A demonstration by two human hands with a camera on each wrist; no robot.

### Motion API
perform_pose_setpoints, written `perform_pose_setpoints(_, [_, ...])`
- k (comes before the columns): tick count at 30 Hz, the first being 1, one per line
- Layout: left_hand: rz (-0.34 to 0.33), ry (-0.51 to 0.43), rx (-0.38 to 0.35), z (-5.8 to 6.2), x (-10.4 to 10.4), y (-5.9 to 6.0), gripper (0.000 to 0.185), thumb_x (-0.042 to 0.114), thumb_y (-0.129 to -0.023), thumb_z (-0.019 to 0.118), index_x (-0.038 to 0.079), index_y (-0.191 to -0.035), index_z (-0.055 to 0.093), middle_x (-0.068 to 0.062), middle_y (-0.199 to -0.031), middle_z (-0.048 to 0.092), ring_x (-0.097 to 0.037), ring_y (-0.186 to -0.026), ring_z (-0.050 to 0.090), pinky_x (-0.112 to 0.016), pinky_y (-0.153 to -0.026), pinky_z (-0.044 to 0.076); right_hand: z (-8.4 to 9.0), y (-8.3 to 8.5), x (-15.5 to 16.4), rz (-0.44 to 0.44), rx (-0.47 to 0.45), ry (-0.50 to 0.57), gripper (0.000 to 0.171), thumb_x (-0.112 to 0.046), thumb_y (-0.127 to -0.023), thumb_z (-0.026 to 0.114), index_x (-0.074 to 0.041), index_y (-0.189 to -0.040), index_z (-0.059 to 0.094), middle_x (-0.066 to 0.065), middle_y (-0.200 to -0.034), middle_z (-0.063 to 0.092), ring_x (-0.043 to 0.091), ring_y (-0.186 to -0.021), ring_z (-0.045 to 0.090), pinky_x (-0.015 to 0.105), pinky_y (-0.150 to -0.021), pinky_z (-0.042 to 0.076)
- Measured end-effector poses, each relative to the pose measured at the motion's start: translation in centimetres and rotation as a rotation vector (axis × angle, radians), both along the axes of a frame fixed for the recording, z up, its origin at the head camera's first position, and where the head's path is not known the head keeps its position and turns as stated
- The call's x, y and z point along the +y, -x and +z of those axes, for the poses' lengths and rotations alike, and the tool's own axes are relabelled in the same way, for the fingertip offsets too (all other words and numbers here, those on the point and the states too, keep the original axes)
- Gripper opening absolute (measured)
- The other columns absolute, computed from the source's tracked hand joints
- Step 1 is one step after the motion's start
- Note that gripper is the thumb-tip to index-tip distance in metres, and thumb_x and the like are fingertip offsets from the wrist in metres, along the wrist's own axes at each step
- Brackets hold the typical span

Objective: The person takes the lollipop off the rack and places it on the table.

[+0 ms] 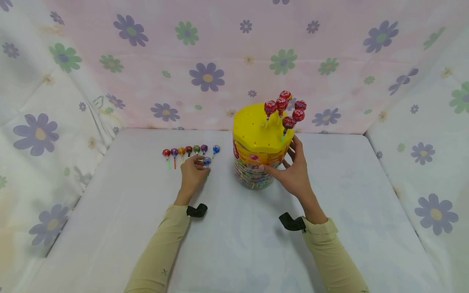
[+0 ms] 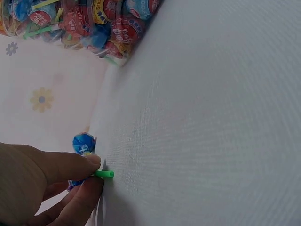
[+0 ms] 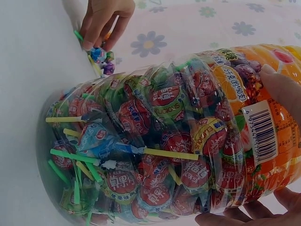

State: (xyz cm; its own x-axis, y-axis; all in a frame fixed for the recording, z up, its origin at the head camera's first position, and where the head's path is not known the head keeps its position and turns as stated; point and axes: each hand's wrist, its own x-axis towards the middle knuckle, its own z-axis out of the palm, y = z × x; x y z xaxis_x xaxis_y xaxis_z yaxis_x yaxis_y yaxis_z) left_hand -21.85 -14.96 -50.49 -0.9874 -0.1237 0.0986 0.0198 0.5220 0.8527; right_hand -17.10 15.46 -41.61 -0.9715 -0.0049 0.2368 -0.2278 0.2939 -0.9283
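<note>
My left hand [image 1: 193, 174] pinches a blue-wrapped lollipop [image 1: 207, 161] between thumb and fingers. Its green stick [image 2: 104, 173] pokes out past the fingertips in the left wrist view, close to the tabletop. My right hand [image 1: 297, 176] grips the side of a large clear jar [image 1: 253, 173], thumb in front and fingers behind. Packed with wrapped lollipops, the jar has an orange label [image 3: 263, 136] and a yellow lid [image 1: 249, 124] dotted with small holes. Several red-wrapped lollipops [image 1: 281, 104] stand in the lid, sticks down, toward its right side.
Several lollipops lie in a row left of the jar, from a red one [image 1: 166, 153] to a purple one [image 1: 204, 147], with another blue one [image 1: 216, 149] at the right end. A white cloth covers the table [image 1: 227, 240]. Flower-patterned curtains [image 1: 220, 49] enclose the back and sides.
</note>
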Motion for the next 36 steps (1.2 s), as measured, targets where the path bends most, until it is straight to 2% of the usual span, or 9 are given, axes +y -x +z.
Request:
perform_pose_setpoints(5, [0.012,0.002,0.011,0.5,-0.1,-0.5,0.043,-0.001,-0.083,0.079,-0.009,-0.123,0.065,-0.028,-0.104,0.070,-0.039,-0.090,0.073,-0.051,-0.085,0.061,0.0,-0.1,0.0,0.004,0.001,0.003,0.102,-0.015,-0.082,0.087,-0.019,-0.159,0.021,0.010,-0.159,0.034,0.035,-0.146,0.037,0.064,-0.112,0.039])
perform_pose_setpoints(8, [0.002,-0.018,0.058,1.3,0.0,-0.8,0.042,-0.001,-0.084,0.078,-0.010,-0.123,0.066,-0.028,-0.103,0.071,-0.039,-0.088,0.073,-0.048,-0.080,0.062,0.1,-0.2,0.0,0.007,0.002,0.000,0.102,-0.015,-0.082,0.086,-0.019,-0.160,0.021,0.010,-0.159,0.034,0.035,-0.147,0.037,0.064,-0.112,0.039])
perform_pose_setpoints(14, [-0.083,-0.145,0.158,4.3,0.8,-1.3,0.039,0.003,-0.089,0.077,-0.005,-0.125,0.067,-0.024,-0.110,0.071,-0.035,-0.096,0.073,-0.019,-0.075,0.060,0.2,-0.2,0.1,0.001,-0.005,-0.001,0.102,-0.015,-0.082,0.086,-0.020,-0.160,0.021,0.009,-0.160,0.034,0.034,-0.147,0.037,0.063,-0.113,0.039])
perform_pose_setpoints(17, [-0.108,-0.230,0.215,6.3,1.7,-1.8,0.036,0.007,-0.090,0.077,0.000,-0.124,0.068,-0.022,-0.113,0.071,-0.031,-0.098,0.072,-0.012,-0.077,0.057,0.2,-0.2,0.0,0.003,-0.008,0.004,0.101,-0.016,-0.082,0.086,-0.020,-0.159,0.021,0.009,-0.160,0.034,0.034,-0.147,0.037,0.063,-0.113,0.039])
perform_pose_setpoints(22, [-0.133,-0.372,0.386,9.6,3.6,-2.8,0.033,0.004,-0.091,0.075,0.000,-0.123,0.069,-0.018,-0.113,0.071,-0.020,-0.094,0.070,-0.020,-0.081,0.060,0.0,-0.2,0.0,0.009,-0.001,0.011,0.101,-0.015,-0.083,0.086,-0.019,-0.160,0.020,0.010,-0.159,0.034,0.035,-0.147,0.037,0.064,-0.113,0.038])
perform_pose_setpoints(26, [-0.198,-0.528,0.563,11.8,5.6,-3.5,0.033,-0.006,-0.091,0.071,-0.008,-0.123,0.065,-0.024,-0.111,0.067,-0.016,-0.090,0.070,-0.030,-0.077,0.063,0.0,-0.1,0.0,0.005,-0.006,0.004,0.102,-0.015,-0.082,0.086,-0.020,-0.160,0.020,0.010,-0.160,0.034,0.035,-0.147,0.037,0.063,-0.113,0.039])
perform_pose_setpoints(28, [-0.232,-0.572,0.623,12.7,6.6,-3.7,0.034,-0.009,-0.091,0.068,-0.011,-0.124,0.062,-0.027,-0.111,0.065,-0.016,-0.091,0.071,-0.031,-0.076,0.063,0.0,-0.1,0.0,0.003,-0.011,0.001,0.102,-0.016,-0.082,0.087,-0.020,-0.160,0.020,0.010,-0.160,0.034,0.034,-0.147,0.037,0.063,-0.112,0.039])
perform_pose_setpoints(31, [-0.262,-0.573,0.660,14.0,7.9,-4.0,0.035,-0.009,-0.091,0.067,-0.012,-0.125,0.060,-0.028,-0.114,0.064,-0.015,-0.095,0.070,-0.030,-0.078,0.063,0.0,0.0,0.0,0.002,-0.008,-0.001,0.102,-0.015,-0.083,0.086,-0.020,-0.160,0.020,0.010,-0.160,0.034,0.034,-0.146,0.037,0.063,-0.112,0.039])
perform_pose_setpoints(36, [-0.320,-0.547,0.662,16.0,9.9,-3.6,0.036,-0.008,-0.091,0.067,-0.014,-0.125,0.058,-0.026,-0.120,0.063,-0.024,-0.101,0.070,-0.031,-0.083,0.062,0.0,0.0,0.1,-0.009,-0.004,-0.009,0.100,-0.015,-0.083,0.086,-0.019,-0.160,0.022,0.010,-0.160,0.034,0.035,-0.146,0.038,0.063,-0.112,0.040])
